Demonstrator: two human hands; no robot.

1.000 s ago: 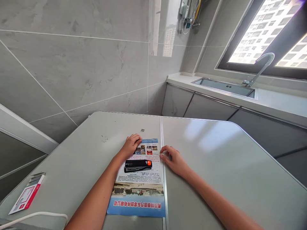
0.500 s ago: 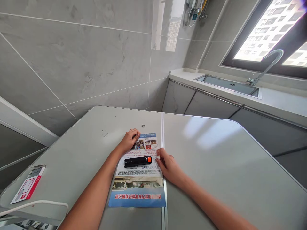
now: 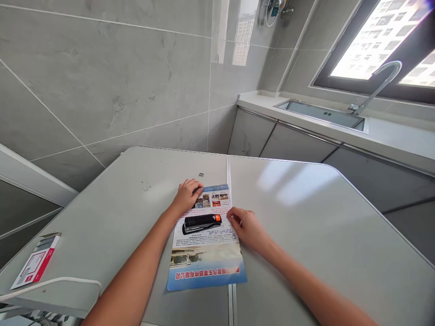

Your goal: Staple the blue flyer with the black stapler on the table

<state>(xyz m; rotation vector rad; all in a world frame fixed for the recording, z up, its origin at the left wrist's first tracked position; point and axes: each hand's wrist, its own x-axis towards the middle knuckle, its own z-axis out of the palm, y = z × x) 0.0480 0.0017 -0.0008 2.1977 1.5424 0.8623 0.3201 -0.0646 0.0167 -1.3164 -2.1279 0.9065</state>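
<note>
One black, orange-ended stapler (image 3: 202,223) on blue-banded printed leaflet (image 3: 208,267), right grip (image 3: 247,225) pinching its edge, left grip (image 3: 188,195) unclear

The one view looks out from the person's head, above the near side of the counter (image 3: 292,271), facing forward and angled down over it. It sits close enough that the forearms run in large from the near edge, with the left hand (image 3: 186,197) and right hand (image 3: 246,226) farther off, either side of the middle. The sheet of paper (image 3: 217,260) lies below the centre, its near end toward the lens. The view is wide: far and left it meets the tiled wall (image 3: 102,81), while far and right it takes in the sink (image 3: 322,115), the tap (image 3: 384,81) and part of the window (image 3: 360,40), which appears slanted.
</note>
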